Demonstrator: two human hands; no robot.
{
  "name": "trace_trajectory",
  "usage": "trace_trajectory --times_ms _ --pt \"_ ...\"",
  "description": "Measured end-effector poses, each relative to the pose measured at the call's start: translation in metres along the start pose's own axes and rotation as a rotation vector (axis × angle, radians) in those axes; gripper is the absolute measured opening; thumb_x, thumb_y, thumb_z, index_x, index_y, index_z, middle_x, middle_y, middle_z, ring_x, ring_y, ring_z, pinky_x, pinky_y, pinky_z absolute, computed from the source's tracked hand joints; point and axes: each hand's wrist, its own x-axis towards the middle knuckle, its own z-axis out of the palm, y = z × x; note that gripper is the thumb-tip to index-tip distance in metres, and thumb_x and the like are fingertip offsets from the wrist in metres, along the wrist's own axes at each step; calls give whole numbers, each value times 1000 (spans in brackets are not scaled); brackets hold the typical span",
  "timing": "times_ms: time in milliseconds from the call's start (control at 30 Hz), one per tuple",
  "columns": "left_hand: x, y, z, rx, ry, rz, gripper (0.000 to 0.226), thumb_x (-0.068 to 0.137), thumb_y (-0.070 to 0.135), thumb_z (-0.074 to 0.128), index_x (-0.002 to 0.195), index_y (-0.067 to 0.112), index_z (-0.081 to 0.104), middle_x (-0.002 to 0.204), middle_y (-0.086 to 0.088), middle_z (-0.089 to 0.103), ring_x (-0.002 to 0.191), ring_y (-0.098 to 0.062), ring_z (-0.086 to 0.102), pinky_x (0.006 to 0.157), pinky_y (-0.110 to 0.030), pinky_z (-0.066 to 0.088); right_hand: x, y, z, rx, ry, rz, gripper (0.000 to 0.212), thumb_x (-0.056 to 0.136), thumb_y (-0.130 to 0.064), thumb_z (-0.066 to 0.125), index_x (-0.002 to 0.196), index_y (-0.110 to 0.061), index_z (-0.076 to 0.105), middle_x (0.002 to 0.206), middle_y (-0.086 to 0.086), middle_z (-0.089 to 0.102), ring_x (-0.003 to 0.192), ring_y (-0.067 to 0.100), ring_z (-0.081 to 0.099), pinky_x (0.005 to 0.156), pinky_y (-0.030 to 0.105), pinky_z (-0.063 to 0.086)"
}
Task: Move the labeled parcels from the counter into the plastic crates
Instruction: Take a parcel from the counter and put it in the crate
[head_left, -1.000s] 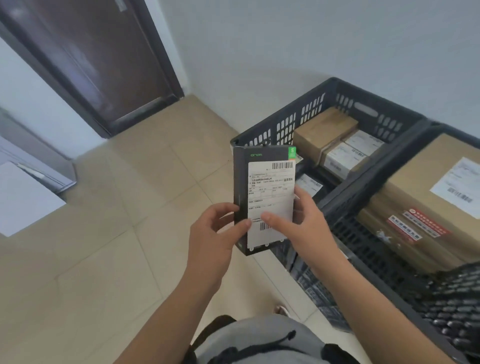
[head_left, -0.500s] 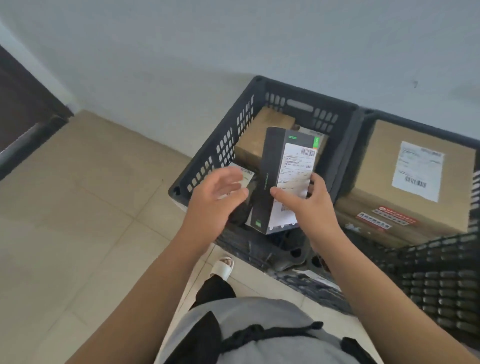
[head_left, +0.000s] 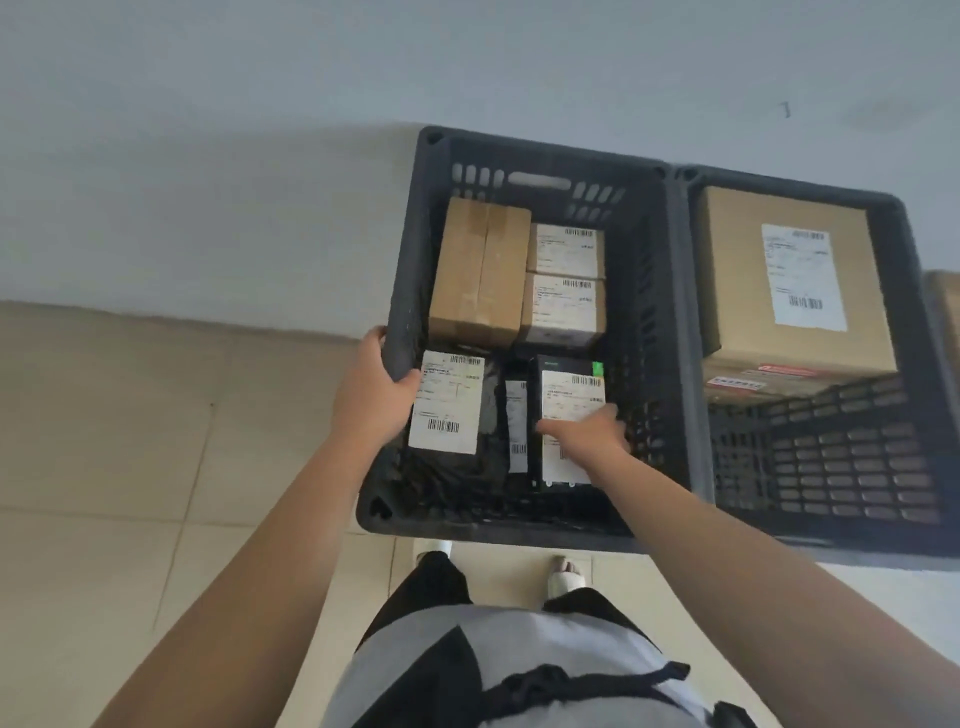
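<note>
Right hand's grip (head_left: 584, 434) holds black parcel (head_left: 563, 374) inside crate (head_left: 670, 332).

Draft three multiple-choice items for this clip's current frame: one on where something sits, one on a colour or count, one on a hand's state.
1. Where is the black box with the green corner?
A. On the floor tiles
B. Inside the left crate, near right corner
C. On top of the large cardboard box

2. How many dark plastic crates are in view?
A. Two
B. One
C. Four

3. What is the left hand doing?
A. Hanging free
B. Lifting a parcel
C. Gripping the left crate's rim

Answers:
1 B: it lies in the crate under the right hand.
2 A: the left crate and the right crate stand side by side.
3 C: its fingers wrap over the crate's left wall.
</note>
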Motion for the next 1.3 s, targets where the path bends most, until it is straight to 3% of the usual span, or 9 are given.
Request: trace_trajectory --times_ms 67,133,233,367,533,667,900,1067,1300 --pt "3 -4 2 11 26 1 56 95 29 70 146 26 45 117 10 62 98 -17 63 78 -33 48 11 -1 13 -80 24 92 121 74 -57 84 160 -14 11 157 17 32 133 41 48 99 46 50" --pt "5 -6 3 57 22 -10 47 96 27 69 140 25 51 111 8 63 90 -18 63 72 -31 45 19 -4 25 -102 24 161 125 74 -59 83 161 -12 7 160 19 28 138 42 43 107 47 45" --pt "4 -6 2 107 11 0 43 98 25 67 138 25 52 109 6 65 76 -10 58 61 -24 41 23 -10 43 -130 18 163 125 74 -57 84 160 -13 5 158 18 28 135 41 45 100 44 46" --pt "2 -3 -1 103 -3 7 45 99 24 65 141 24 50 114 2 67 93 -25 66 82 -43 57 25 -16 65 -130 37 136 120 74 -52 87 157 -18 7 155 17 29 128 40 50 81 39 40" --pt "4 -2 -1 89 -8 6 43 98 21 65 139 24 52 114 1 67 95 -27 66 81 -44 58 28 -16 78 -139 47 147 119 75 -50 88 155 -15 7 155 19 29 129 41 50 97 44 49" --pt "5 -2 0 78 -21 -6 42 98 21 64 138 25 52 115 1 69 95 -26 68 78 -41 57 29 -15 82 -135 77 138 121 74 -49 89 156 -13 8 157 20 28 136 44 44 110 51 43" --pt "7 -2 1 81 -13 -20 42 98 21 64 138 25 53 110 5 66 88 -21 63 72 -36 49 31 -18 80 -140 49 104 121 72 -54 89 154 -10 11 153 19 32 133 42 48 104 47 47" --pt "6 0 0 78 -28 -20 43 98 22 64 139 24 52 116 0 70 90 -27 69 71 -41 56 30 -17 78 -127 37 100 121 72 -54 89 154 -12 11 154 19 32 133 42 48 102 47 48" --pt "5 -2 1 87 -10 -5 49 96 25 67 143 24 51 125 -2 70 90 -20 63 59 -23 40 12 -24 52 -50 -3 82 121 78 -55 85 161 -12 8 161 18 32 140 41 46 108 49 47"
